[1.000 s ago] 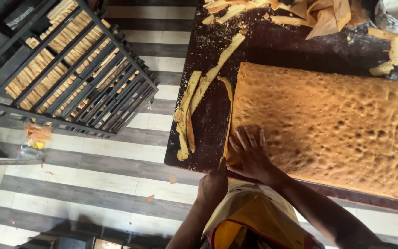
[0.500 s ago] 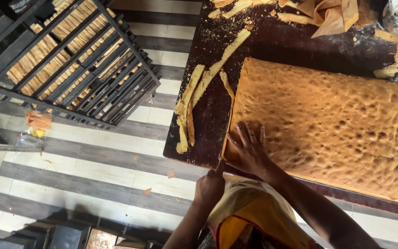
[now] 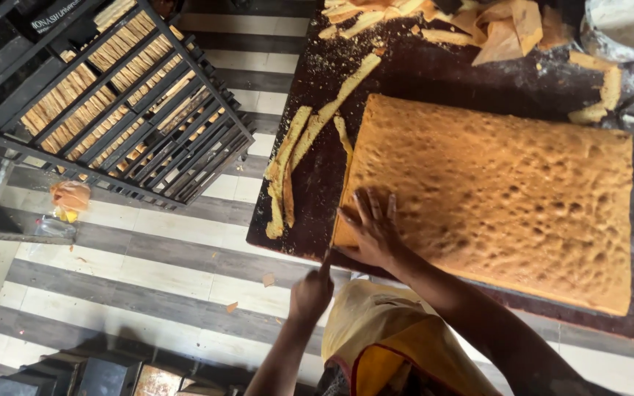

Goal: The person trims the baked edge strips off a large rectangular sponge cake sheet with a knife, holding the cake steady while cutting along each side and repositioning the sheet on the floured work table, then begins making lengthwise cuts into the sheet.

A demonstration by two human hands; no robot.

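While right hand (image 3: 373,229) lies spread flat on cake slab (image 3: 493,198), left hand (image 3: 311,292) grips knife handle

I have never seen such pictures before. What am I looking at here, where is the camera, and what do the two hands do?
The camera sits on a person's head and looks straight down, so you see that person's own arms and yellow apron. No machine is here, only two bare hands. On the dark worktable lies a large flat golden sponge cake slab. The right hand presses flat on its near corner, fingers spread. The left hand is closed on a thin tool, probably a knife, at the slab's edge. Trimmed cake strips lie beside the slab. To the left, on the striped floor, stands a black rack holding more baked sheets.
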